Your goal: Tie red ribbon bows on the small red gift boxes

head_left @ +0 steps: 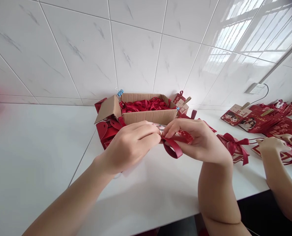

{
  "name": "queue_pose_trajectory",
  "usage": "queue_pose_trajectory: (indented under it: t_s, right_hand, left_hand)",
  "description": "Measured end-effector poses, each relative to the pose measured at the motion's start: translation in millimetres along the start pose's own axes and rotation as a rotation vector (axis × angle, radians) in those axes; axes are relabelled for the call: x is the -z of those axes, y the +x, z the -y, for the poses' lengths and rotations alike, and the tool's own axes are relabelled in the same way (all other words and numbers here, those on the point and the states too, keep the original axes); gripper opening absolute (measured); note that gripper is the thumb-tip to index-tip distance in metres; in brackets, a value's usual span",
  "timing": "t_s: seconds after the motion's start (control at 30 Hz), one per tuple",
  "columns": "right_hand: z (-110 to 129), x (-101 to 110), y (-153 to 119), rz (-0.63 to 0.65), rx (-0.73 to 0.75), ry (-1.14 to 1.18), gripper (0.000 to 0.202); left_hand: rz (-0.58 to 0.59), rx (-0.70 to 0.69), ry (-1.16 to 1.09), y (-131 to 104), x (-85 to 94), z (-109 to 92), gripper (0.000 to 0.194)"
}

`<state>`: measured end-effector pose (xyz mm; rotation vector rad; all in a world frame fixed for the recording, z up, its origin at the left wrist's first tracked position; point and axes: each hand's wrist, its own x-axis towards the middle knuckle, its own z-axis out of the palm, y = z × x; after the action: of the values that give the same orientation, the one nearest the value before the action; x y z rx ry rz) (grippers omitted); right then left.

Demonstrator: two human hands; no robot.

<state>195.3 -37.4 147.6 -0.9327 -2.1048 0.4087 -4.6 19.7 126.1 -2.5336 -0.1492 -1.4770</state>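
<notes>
My left hand [130, 147] and my right hand [197, 139] meet above the white table, in front of a cardboard box. Between them is a dark red ribbon [173, 149], its loop hanging below my right fingers. The fingers of both hands are closed in a pinch on the ribbon. Behind the fingers shows part of a red printed gift box [185, 136], mostly hidden by my hands. The exact point where the ribbon crosses is covered by my fingertips.
The open cardboard box [149, 116] holds many red ribbons [146, 105]. Red folded boxes [105, 132] lie at its left. A gift box with a bow [234, 146] stands to the right, beside a co-worker's hands [273, 146]. More red gift boxes [256, 121] lie behind.
</notes>
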Motion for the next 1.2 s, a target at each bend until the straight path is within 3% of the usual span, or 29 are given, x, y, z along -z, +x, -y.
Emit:
queue_pose_trajectory:
  t_s: [0.1,0.2,0.33,0.47,0.6,1.2]
  right_hand:
    - [2,-3,1,-0.064,-0.061,-0.027,0.017]
    - [2,-5,4,-0.086,-0.043,-0.051,0.027]
    - [1,-7,7,-0.042,-0.062,0.008,0.019]
    - [1,-11,7,-0.075,-0.127,0.051,0.019]
    - [0,-16,8,-0.13,-0.147,0.037,0.016]
    - [-5,-31,15,-0.356,-0.048,-0.048,0.017]
  left_hand:
    - [-0.025,-0.077,0.057,0,-0.2,1,0.015]
    - [-0.035,-0.061,0.074,-1,-1.3,1,0.016]
    - [-0.073,0.021,0.026,-4,-4.2,1,0.024]
    - [-0.075,0.159,-0.047,-9,-6.5,1,0.031]
    - [-0.088,0.254,0.015,-11,-7.5,0,0.03]
    - [-0.151,0.357,0.109,-9,-8.2,0,0.037]
